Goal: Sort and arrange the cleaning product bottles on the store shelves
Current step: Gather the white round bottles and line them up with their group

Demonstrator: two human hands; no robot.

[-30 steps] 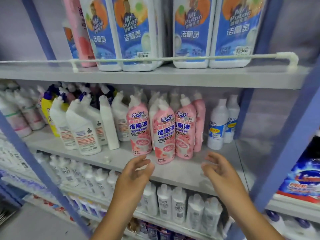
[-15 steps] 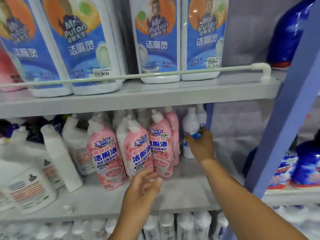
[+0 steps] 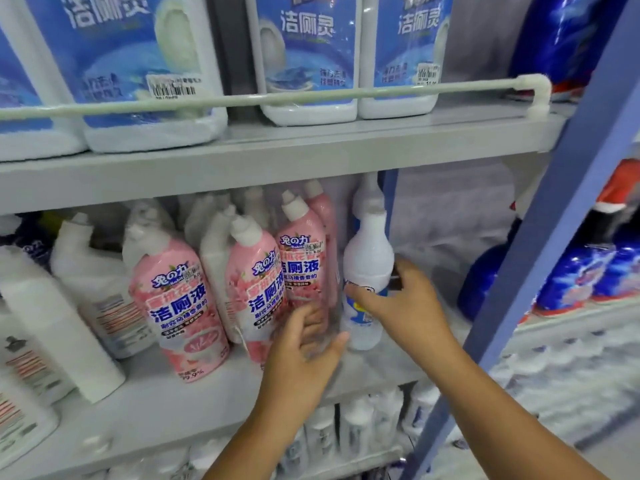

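White bottle [image 3: 367,268]: upright on middle shelf [image 3: 194,396], right end of row, just right of pink bottles [image 3: 256,289]. Gripped at label height by right hand [image 3: 398,306], thumb across front, fingers wrapped behind. Left hand [image 3: 304,351]: fingers relaxed and spread, holding nothing, near base of pink bottles. Advised: keep upright, slide rather than lift under low upper shelf [image 3: 277,157]; steady leaning pink neighbours with free hand. Far behind: second white bottle, partly hidden.
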